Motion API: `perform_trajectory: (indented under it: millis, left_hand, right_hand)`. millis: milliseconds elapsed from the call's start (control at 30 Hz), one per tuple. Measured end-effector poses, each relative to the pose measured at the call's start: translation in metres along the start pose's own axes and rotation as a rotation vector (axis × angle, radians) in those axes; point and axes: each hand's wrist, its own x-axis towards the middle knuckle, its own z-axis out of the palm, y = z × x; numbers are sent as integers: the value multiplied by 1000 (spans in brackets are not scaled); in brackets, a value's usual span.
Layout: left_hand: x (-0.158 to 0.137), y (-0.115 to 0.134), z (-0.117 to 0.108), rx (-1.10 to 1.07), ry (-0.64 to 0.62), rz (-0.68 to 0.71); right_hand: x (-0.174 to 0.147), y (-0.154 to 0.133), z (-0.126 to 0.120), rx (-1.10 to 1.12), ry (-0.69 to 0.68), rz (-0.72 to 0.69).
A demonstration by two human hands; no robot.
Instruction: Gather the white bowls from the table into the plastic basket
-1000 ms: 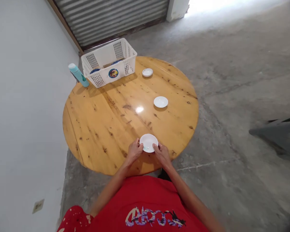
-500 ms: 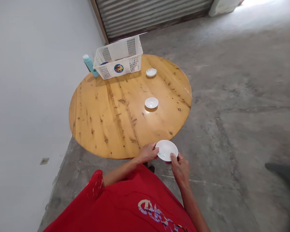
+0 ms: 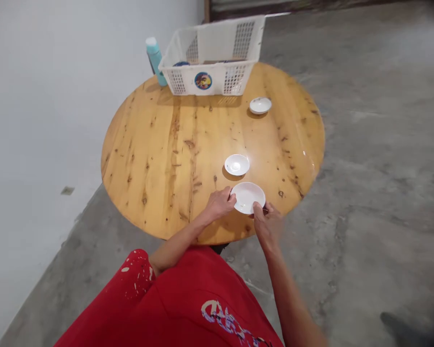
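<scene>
Fingers mostly hidden beneath, the left hand (image 3: 220, 202) and right hand (image 3: 268, 226) grip one shallow round white dish (image 3: 249, 196). Beyond stand two round white bowls (image 3: 237, 166) (image 3: 260, 106).

- Right grip (image 3: 268, 224), desk's (image 3: 148, 144) near edge: blurred, partly hidden under held dish (image 3: 246, 193).
- Basket (image 3: 218, 77), desk's far side: contents (image 3: 181, 63) partly hidden by front wall.
- Shirt lettering (image 3: 229, 322), before desk: cut off by bottom edge.
- Dark shape (image 3: 408, 332), right of desk: blurred, cut off, unidentifiable.
</scene>
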Motion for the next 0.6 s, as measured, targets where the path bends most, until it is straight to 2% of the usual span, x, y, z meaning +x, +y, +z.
perform_trajectory:
  millis: [133, 233, 433, 600]
  left_hand:
    - [43, 8, -3, -53, 69, -136]
    - [67, 13, -4, -59, 97, -208]
    - [98, 19, -8, -40, 93, -293]
    - [108, 18, -9, 0, 102, -327]
  right_hand:
    - [70, -10, 10, -18, -98, -58]
    - [106, -17, 20, -16, -141, -85]
    - [142, -27, 34, 13, -202, -44]
    - [159, -26, 46, -106, -253, -89]
